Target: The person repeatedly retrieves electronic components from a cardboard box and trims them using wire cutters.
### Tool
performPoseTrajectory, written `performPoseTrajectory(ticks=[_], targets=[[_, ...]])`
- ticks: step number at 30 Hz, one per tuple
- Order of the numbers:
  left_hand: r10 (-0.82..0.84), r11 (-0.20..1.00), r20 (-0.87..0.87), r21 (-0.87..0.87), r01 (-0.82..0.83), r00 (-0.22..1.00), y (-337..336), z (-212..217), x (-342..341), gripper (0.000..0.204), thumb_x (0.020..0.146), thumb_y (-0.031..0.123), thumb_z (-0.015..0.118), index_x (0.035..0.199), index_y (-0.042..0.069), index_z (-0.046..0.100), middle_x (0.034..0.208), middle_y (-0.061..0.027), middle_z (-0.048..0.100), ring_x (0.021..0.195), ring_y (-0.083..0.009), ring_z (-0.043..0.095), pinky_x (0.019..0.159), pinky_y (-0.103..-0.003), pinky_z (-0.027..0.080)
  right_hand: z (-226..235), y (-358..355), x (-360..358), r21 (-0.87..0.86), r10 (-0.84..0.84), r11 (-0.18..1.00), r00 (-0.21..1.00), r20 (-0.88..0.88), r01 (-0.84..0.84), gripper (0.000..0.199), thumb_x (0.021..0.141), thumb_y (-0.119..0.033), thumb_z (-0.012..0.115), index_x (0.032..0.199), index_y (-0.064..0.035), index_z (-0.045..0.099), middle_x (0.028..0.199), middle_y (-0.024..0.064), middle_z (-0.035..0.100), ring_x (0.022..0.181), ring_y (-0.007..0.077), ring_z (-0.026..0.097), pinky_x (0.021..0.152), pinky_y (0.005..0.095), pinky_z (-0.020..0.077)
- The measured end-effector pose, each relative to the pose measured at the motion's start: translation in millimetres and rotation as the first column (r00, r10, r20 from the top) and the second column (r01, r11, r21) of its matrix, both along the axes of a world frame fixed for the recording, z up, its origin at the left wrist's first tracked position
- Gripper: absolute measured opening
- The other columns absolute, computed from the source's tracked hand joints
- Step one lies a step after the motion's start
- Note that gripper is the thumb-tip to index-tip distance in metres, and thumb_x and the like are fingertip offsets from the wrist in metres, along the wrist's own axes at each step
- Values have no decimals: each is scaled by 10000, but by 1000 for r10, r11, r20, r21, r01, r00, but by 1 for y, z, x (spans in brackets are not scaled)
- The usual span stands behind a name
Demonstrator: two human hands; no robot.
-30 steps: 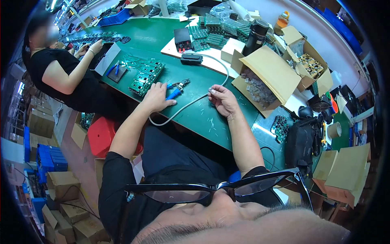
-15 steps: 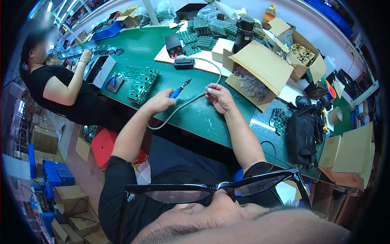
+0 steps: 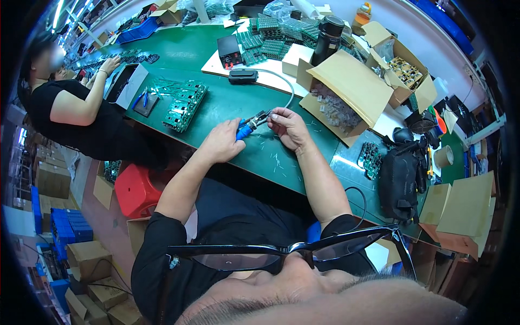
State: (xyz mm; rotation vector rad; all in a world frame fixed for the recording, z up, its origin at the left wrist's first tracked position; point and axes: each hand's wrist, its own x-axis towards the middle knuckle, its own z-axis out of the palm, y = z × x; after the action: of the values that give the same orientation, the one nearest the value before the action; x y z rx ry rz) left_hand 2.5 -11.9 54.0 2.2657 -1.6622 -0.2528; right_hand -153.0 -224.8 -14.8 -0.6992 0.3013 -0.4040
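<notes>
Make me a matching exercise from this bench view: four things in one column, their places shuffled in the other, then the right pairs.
Things
1. Blue-handled pliers
2. Grey cable
3. Red stool
4. Black flask

Places
A. Upright behind the open cardboard box of clear pieces
B. Pinched by the person's right hand
C. Below the level of the green benchtop, to the person's left
D. Gripped in the person's left hand

Right pairs
1-D, 2-B, 3-C, 4-A
</notes>
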Motion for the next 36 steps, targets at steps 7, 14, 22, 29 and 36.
performPoseTrajectory(ticks=[7, 14, 22, 29, 36], targets=[[-25, 1000, -9, 15, 25, 1000, 0, 3, 1, 707, 870, 288, 587, 1449, -109, 498, 1239, -335, 646, 1163, -486, 624, 1069, -529, 486, 0, -2, -3, 9, 3, 1000, 1000, 13, -3, 167, 956, 1, 745, 1113, -12, 689, 1015, 91, 730, 919, 212, 717, 875, 343, 606], [-7, 1000, -28, 24, 7, 1000, 3, 7, -4, 727, 866, 277, 591, 1469, -111, 475, 1219, -327, 646, 1152, -485, 621, 1071, -529, 481, 5, -1, -5, 13, 15, 1000, 999, 36, -16, 157, 953, -3, 751, 1103, -15, 707, 1000, 85, 731, 901, 207, 713, 857, 341, 601], [-1, 1000, -58, 9, 2, 998, 6, 2, -6, 732, 863, 277, 604, 1468, -114, 475, 1223, -323, 639, 1157, -486, 614, 1074, -526, 481, 7, 4, -6, -33, 26, 999, 1000, -15, -26, 163, 941, -4, 762, 1096, -21, 714, 987, 86, 734, 883, 206, 712, 841, 340, 600], [39, 999, -7, -20, -39, 999, 10, -6, -10, 730, 863, 267, 630, 1490, -73, 473, 1219, -297, 636, 1149, -477, 615, 1053, -536, 496, 4, 5, -5, -29, 36, 999, 999, -16, -37, 169, 945, -5, 762, 1104, -23, 708, 995, 98, 736, 891, 218, 716, 846, 341, 601], [33, 998, -3, -60, -33, 999, 13, -5, -12, 734, 860, 261, 636, 1487, -82, 470, 1217, -299, 639, 1128, -477, 622, 1049, -532, 499, 0, 6, -4, 37, 43, 998, 999, 10, -43, 185, 953, 7, 751, 1126, -13, 690, 1024, 109, 740, 908, 226, 731, 856, 351, 619]])
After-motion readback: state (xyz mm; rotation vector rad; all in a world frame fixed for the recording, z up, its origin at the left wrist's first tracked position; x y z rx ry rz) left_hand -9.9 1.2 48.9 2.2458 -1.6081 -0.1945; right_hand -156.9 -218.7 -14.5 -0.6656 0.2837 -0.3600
